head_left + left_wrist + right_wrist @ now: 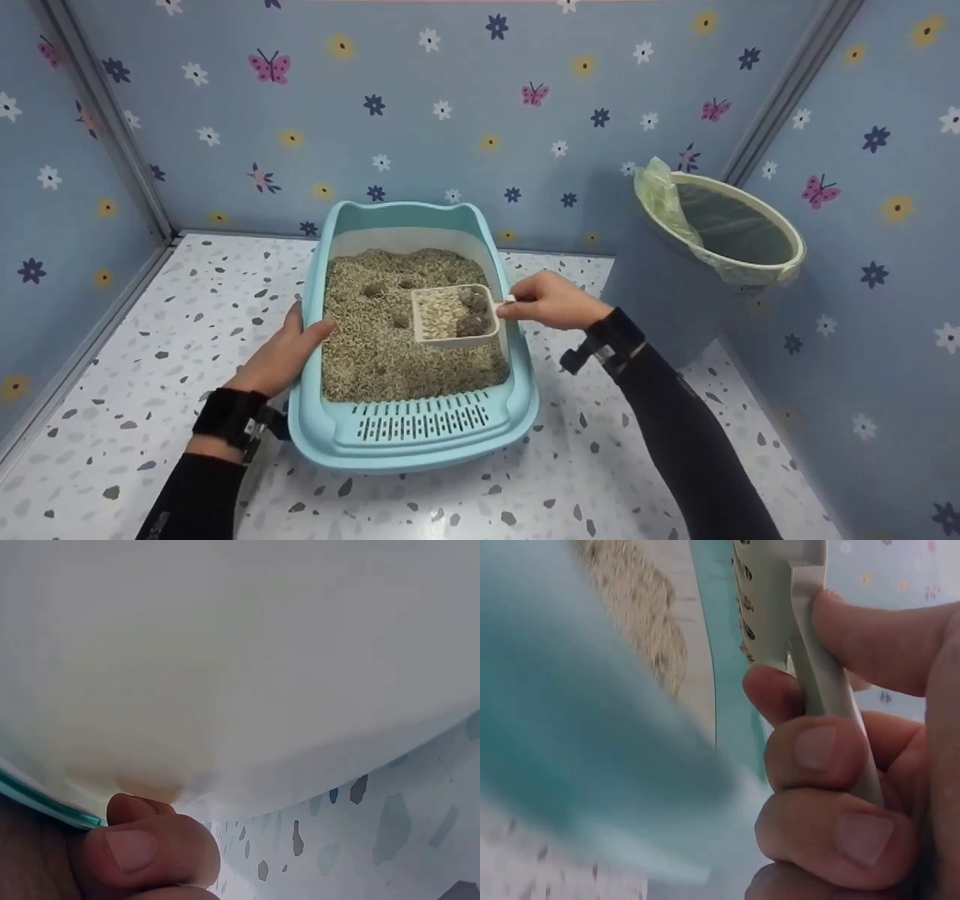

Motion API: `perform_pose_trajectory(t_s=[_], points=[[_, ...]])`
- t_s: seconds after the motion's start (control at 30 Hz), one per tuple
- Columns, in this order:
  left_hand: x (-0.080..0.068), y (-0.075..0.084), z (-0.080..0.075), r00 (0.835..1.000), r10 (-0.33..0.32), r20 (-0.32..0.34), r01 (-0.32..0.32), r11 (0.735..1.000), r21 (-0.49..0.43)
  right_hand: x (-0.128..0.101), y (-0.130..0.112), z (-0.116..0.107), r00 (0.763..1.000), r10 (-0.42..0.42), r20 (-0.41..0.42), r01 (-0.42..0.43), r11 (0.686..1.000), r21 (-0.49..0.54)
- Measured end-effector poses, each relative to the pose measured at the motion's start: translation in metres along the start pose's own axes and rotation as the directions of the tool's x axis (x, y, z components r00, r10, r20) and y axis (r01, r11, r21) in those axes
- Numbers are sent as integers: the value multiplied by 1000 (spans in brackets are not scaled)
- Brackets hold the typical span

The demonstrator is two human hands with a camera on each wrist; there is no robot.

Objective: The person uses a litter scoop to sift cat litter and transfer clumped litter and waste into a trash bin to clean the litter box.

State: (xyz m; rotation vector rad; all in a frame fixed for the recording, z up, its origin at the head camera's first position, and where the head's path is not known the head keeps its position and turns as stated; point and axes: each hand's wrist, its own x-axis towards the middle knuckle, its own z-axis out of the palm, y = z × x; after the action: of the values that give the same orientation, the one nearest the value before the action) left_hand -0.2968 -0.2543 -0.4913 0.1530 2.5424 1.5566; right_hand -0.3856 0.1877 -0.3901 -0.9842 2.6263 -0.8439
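Observation:
A light blue litter box [420, 442] full of brownish litter [375, 352] stands on the floor. My left hand [280, 352] grips its left rim, thumb over the edge; in the left wrist view the curled fingers [154, 851] sit under the rim against the pale outer wall [247, 675]. My right hand [555, 301] holds a cream litter scoop [454, 341] by its handle [829, 682], fingers wrapped round it. The scoop is above the right part of the box, with dark clumps [472, 324] near its handle end and pale litter pellets [441, 311] beside them. Several dark clumps [373, 289] lie on the litter.
A waste bin [671, 300] lined with a greenish bag [660, 191] stands to the right of the box, near the back corner. Blue panels [427, 97] with flowers and butterflies enclose the space. The floor [570, 465] is white with grey speckles.

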Motion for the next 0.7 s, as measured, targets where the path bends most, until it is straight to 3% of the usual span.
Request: perform_pose_trajectory(t_s=[0.17,0.47,0.57,0.7], points=[[0,0,1,1000,-2,-2,3,1000,13,-12,12,-9,999,38,22,-38,999,-15],[-1,-6,1,1000,14,-1,-14,1000,-21,32,-40,31,995,-96,26,96,995,7],[-1,-4,1,1000,17,5,-17,1000,-22,28,-33,25,993,-119,15,119,993,22],[0,0,0,1000,-2,12,2,1000,-4,5,-8,5,998,-54,-27,55,998,19]])
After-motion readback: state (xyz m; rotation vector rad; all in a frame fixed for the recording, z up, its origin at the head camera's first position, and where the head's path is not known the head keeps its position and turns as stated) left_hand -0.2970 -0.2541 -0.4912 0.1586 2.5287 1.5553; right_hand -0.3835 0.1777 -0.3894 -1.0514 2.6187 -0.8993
